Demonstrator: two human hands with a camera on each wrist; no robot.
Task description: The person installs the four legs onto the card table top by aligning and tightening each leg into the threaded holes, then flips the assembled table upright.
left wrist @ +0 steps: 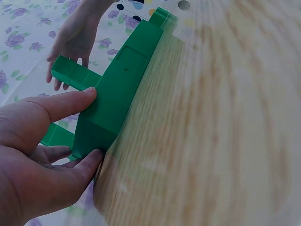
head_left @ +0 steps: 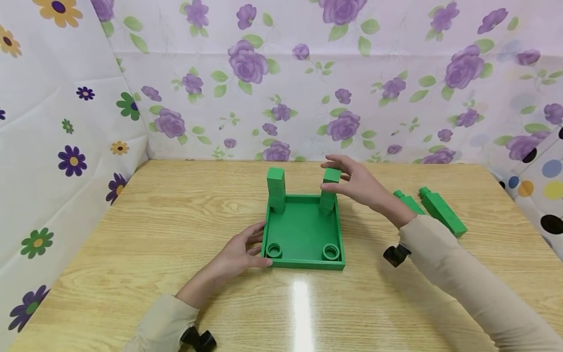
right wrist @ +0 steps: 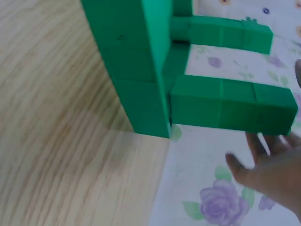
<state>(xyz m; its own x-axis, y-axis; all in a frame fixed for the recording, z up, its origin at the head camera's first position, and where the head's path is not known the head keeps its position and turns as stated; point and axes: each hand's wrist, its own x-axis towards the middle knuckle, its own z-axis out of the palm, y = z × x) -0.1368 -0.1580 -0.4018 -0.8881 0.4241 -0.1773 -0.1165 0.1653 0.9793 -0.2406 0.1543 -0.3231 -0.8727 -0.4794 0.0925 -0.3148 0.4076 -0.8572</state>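
Observation:
A green square tray-like base (head_left: 303, 264) with a raised rim lies on the table. Two square green legs stand upright at its far corners, the left leg (head_left: 276, 188) and the right leg (head_left: 327, 203); round sockets show at the near corners, a left socket (head_left: 274, 245) and a right socket (head_left: 331, 246). My left hand (head_left: 235, 254) holds the base at its near left corner, thumb on the front side. Around the top of the right leg, my right hand (head_left: 356, 183) has its fingers spread and loosely bent; the right wrist view shows the fingers beside the leg's end (right wrist: 235, 103).
Two more green legs with round threaded ends lie on the table at right, one leg (head_left: 442, 212) in full sight and another leg (head_left: 409, 201) partly behind the right forearm. A flowered cloth (head_left: 281, 88) hangs behind the wooden table (head_left: 198, 195).

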